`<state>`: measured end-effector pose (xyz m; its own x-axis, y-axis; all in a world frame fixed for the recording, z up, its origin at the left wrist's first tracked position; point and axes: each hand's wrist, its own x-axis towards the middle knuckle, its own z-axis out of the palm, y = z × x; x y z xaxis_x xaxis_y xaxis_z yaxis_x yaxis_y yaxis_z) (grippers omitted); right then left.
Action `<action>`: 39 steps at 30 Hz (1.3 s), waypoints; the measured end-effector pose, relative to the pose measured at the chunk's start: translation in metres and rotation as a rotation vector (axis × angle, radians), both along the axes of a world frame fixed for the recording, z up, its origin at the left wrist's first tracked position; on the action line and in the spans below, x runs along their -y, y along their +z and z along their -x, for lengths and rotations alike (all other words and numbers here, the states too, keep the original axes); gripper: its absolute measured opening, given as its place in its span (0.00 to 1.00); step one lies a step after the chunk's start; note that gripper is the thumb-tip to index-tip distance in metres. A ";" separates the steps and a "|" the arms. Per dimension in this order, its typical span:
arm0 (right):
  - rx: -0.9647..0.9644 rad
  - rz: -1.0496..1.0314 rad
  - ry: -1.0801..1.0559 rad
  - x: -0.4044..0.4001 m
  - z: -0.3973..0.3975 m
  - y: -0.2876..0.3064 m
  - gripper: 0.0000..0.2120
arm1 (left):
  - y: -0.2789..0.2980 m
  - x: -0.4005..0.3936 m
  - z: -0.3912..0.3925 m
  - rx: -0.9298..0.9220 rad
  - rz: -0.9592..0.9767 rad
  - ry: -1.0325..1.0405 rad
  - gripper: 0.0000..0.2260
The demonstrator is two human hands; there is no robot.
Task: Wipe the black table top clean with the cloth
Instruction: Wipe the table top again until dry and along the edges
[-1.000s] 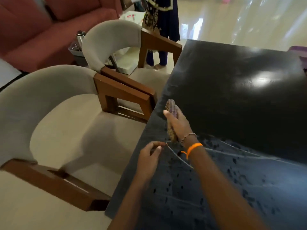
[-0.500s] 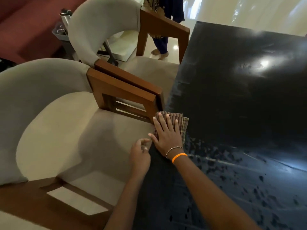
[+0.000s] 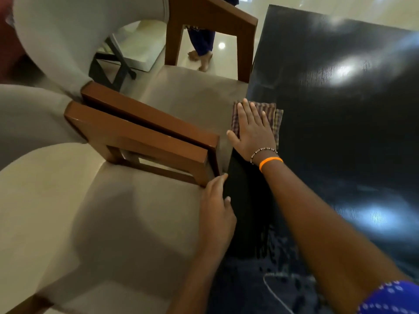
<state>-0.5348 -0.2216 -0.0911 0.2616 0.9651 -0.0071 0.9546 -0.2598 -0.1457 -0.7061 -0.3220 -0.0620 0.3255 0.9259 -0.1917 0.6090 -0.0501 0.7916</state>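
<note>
Since half a second before: the wipe had run further up the table's left edge.
Left hand [image 3: 216, 206]: loosely curled, resting at the edge, holding nothing.
Right hand [image 3: 252, 129]: fingers flat, pressing the cloth [image 3: 273, 114].
Cloth: at the left edge of the black table top [image 3: 340, 137], mid-length.
Far end: judged not yet wiped.

The right hand [image 3: 252, 130] covers most of the cloth [image 3: 273, 117] at the surface's [image 3: 340, 132] left edge. The surface runs off the picture's right and bottom. A bystander [image 3: 201, 41] shows only legs and feet.
</note>
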 end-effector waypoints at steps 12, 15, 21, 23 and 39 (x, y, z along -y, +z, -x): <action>-0.050 0.076 -0.070 -0.077 -0.061 0.011 0.34 | -0.001 -0.019 -0.005 0.017 0.002 -0.074 0.22; -0.064 0.071 -0.049 -0.054 -0.045 0.011 0.33 | 0.007 -0.019 -0.003 0.106 0.145 0.010 0.21; -0.112 0.056 0.033 0.026 0.011 0.011 0.34 | 0.018 0.002 0.008 0.106 0.220 0.162 0.21; -0.129 0.063 0.068 0.059 0.032 0.011 0.34 | 0.023 0.015 0.015 0.090 0.194 0.187 0.23; 0.044 0.033 -0.129 0.295 0.006 0.010 0.36 | 0.022 0.132 0.003 -0.179 -0.177 -0.497 0.32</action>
